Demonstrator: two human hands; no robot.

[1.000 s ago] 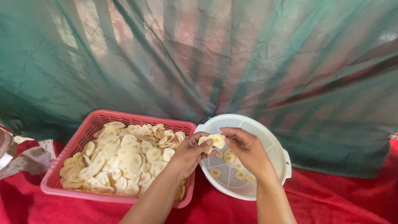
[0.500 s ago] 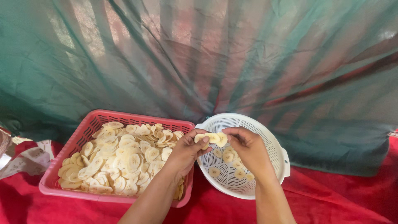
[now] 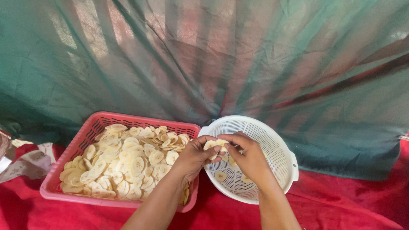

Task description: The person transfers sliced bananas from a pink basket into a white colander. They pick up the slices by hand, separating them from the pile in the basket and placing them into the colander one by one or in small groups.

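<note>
- Green, half-sheer cloth [image 3: 179, 64] hangs in folds across the whole background, and a red cloth [image 3: 349, 200] covers the surface under our work.
- At about eight o'clock from our hands sits a pink slotted basket [image 3: 91, 127], heaped with pale round banana slices [image 3: 123, 162].
- Just beside it, toward three o'clock, a white round colander [image 3: 277, 140] rests tilted against the basket's corner; a few loose slices [image 3: 220, 175] lie on its perforated bottom.
- Our left hand [image 3: 191, 157] comes up over the basket's right edge, fingers curled, thumb and fingertips pinched on a small stack of slices [image 3: 215, 145].
- Our right hand [image 3: 249, 157] meets it from the four o'clock side, fingers bent close and gripping the same stack, so both hands touch over the colander's left rim.
- The stack is held above the colander, clear of its bottom.
- At nine o'clock, at the frame's edge, lies a crumpled pale printed cloth [image 3: 25, 164].
</note>
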